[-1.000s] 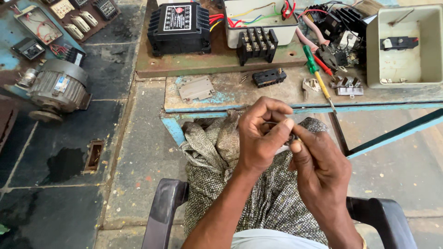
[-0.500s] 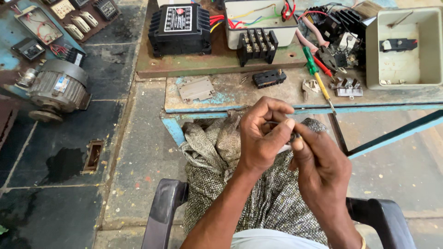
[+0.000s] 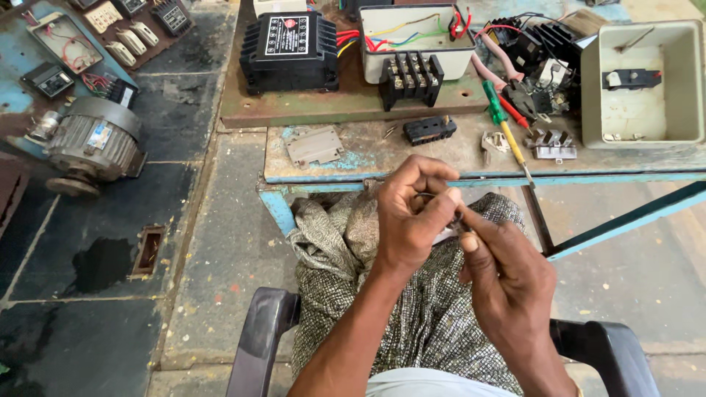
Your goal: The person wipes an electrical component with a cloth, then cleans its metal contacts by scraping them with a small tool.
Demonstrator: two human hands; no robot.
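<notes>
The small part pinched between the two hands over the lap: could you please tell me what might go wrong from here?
1. The small part is gripped only by the fingertips of the left hand and right hand, mostly hidden; if it slips, it could vanish into the patterned cloth or onto the floor.
2. The screwdriver lies with its tip at the table edge, just above the hands; a knock might tip it off.

Soft even daylight, sharp focus
</notes>
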